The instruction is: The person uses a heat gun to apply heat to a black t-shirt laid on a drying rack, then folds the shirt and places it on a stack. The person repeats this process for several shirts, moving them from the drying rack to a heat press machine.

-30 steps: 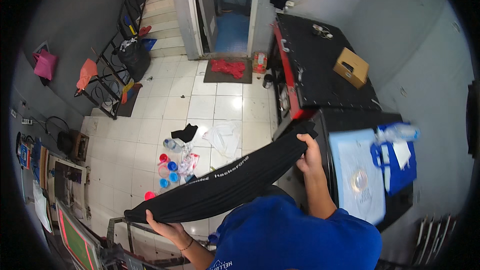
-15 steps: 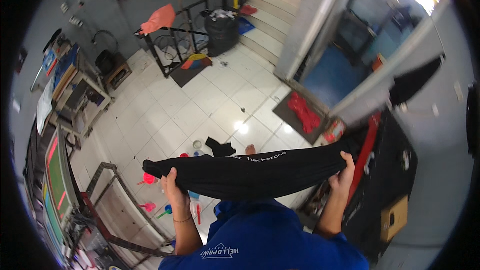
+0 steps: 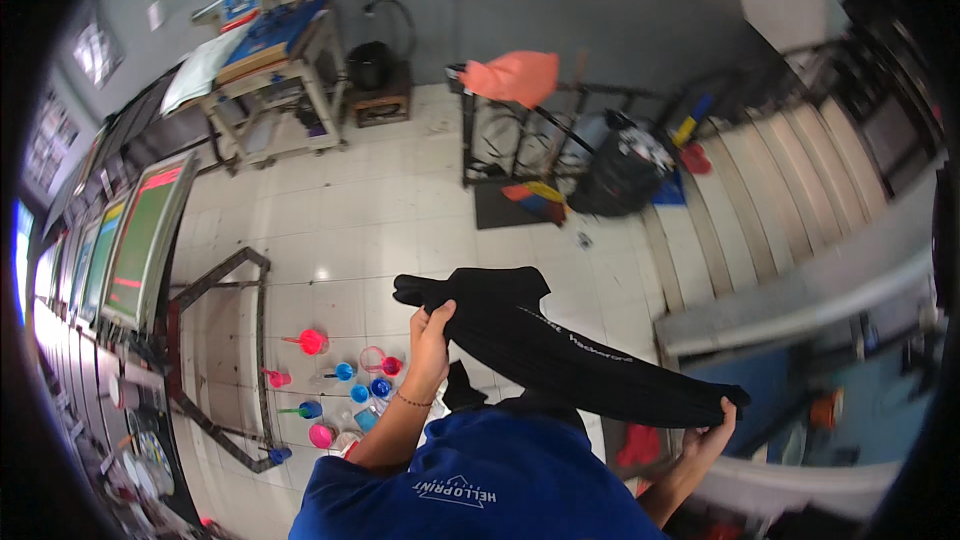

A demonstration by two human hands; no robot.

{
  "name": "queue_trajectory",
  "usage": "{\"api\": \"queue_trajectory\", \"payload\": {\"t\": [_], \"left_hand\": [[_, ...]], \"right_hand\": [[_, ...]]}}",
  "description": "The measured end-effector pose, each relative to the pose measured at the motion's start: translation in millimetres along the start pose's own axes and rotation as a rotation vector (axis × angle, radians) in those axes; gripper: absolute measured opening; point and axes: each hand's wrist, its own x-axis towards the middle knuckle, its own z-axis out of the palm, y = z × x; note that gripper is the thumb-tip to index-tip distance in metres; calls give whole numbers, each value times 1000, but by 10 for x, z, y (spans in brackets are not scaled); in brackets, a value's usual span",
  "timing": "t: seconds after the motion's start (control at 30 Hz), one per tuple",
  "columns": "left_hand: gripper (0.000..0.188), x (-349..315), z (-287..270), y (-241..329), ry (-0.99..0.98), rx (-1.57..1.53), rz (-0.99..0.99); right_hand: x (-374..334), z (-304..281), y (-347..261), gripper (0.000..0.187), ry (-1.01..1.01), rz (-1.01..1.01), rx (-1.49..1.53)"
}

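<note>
A black T-shirt (image 3: 530,335) is stretched in front of me, gathered lengthwise, with a line of small white print along it. Near its left end, my left hand (image 3: 430,345) grips the cloth, thumb on top. The far right end is closed in my right hand (image 3: 712,432), lower in the view than the left one. On the far side a short flap like a sleeve sticks out. Parts of the fingers are hidden behind the fabric. Beneath it, a piece of black cloth (image 3: 463,387) shows near my left forearm.
Pink and blue cups (image 3: 313,342) stand on the tiled floor to my left, beside a metal frame (image 3: 262,340). Framed screens (image 3: 150,240) lean farther left. A work table (image 3: 270,70), a black rubbish bag (image 3: 622,175) and stairs (image 3: 770,190) are farther off. A doorway lies right.
My view has turned left, bringing the cups and work table more into sight. The T-shirt now slants down to the right, and a flap has spread out on its far side.
</note>
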Motion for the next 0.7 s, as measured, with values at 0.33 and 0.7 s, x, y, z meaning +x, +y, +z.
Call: {"api": "queue_trajectory", "payload": {"t": [0.33,0.7], "left_hand": [[26,1285,-625,1385,685,-61,648],[45,2885,-1437,2992,1068,-288,939]], "right_hand": [[3016,3516,2224,32,-448,408,-300],[2991,7674,4094,40,-888,538,-406]]}}
